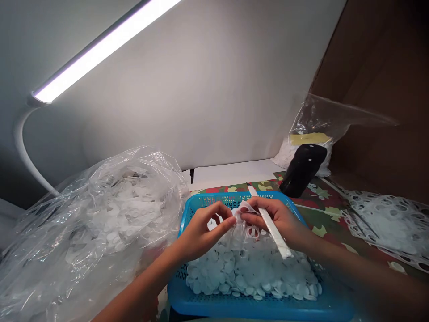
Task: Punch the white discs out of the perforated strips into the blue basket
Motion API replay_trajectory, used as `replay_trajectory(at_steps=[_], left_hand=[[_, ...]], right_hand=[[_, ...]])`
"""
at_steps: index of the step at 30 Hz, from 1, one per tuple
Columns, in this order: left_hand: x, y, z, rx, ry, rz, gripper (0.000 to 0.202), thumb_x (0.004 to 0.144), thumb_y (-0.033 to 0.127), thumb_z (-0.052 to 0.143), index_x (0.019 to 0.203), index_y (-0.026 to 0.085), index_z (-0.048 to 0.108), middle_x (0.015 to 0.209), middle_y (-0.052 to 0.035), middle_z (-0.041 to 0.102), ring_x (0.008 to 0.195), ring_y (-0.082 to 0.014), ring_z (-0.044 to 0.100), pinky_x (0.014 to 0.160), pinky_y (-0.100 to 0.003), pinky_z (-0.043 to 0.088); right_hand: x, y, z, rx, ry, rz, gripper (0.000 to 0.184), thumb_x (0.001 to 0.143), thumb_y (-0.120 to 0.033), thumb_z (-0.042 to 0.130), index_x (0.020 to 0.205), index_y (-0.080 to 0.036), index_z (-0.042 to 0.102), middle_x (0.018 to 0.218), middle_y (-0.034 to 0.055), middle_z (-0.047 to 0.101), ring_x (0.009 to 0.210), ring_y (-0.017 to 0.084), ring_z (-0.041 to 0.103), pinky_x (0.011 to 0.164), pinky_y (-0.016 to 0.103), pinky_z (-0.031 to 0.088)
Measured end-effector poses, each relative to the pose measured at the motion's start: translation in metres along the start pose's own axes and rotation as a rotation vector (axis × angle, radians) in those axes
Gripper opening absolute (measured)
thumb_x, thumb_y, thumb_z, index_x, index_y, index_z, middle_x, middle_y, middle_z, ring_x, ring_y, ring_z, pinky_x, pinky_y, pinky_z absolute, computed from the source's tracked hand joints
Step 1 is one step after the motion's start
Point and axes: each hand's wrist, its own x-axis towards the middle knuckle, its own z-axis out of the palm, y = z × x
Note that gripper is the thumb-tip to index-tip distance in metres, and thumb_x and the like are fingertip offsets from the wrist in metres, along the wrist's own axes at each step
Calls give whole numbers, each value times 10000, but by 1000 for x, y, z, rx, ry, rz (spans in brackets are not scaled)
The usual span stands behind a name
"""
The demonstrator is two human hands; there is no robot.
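Observation:
Over a blue plastic basket (261, 311), my left hand (209, 228) pinches a thin white sheet with round holes (248, 230) between thumb and fingertips. My right hand (276, 219) grips the same sheet at its upper right. Lying across that hand's fingers is a slim craft knife (273, 230) with a white-wrapped handle, its dark pointed tip aimed up and away. Beneath both hands the basket holds a heap of small white discs (234, 279). The hands partly hide the sheet's edges.
A large clear bag (117, 214) of white scraps bulges at left, under a lit lamp (100, 53). Behind the basket's right corner stands a black object (303, 170), near a clear bag (308, 138) with white contents. Perforated white sheets (389, 223) lie at right on a patterned cloth (321, 223).

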Motion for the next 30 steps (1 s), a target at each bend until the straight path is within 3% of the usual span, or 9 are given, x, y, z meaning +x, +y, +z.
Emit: replay_trajectory(at_steps=[8, 18, 30], left_hand=[[1, 0, -1, 13, 102, -23, 182, 887, 318, 481, 781, 171, 499, 743, 2, 513, 693, -116, 481, 601, -224, 388], [-1, -1, -1, 4, 13, 15, 221, 877, 313, 500, 716, 161, 514, 673, 8, 519, 640, -106, 474, 592, -227, 376], [-1, -1, 0, -20, -8, -9, 184, 901, 314, 468, 930, 168, 577, 791, -24, 595, 726, -130, 538, 641, -252, 425]], right_hand=[[0, -5, 0, -135, 50, -53, 241, 850, -394, 544, 943, -199, 650, 739, 6, 595, 615, 101, 528, 537, 203, 441], [0, -4, -1, -179, 40, -92, 238, 838, -405, 558, 918, -209, 668, 730, 9, 583, 621, 111, 494, 543, 222, 404], [1, -5, 0, -117, 109, -80, 141, 795, -332, 632, 855, -208, 662, 735, -10, 594, 615, 94, 506, 552, 207, 429]])
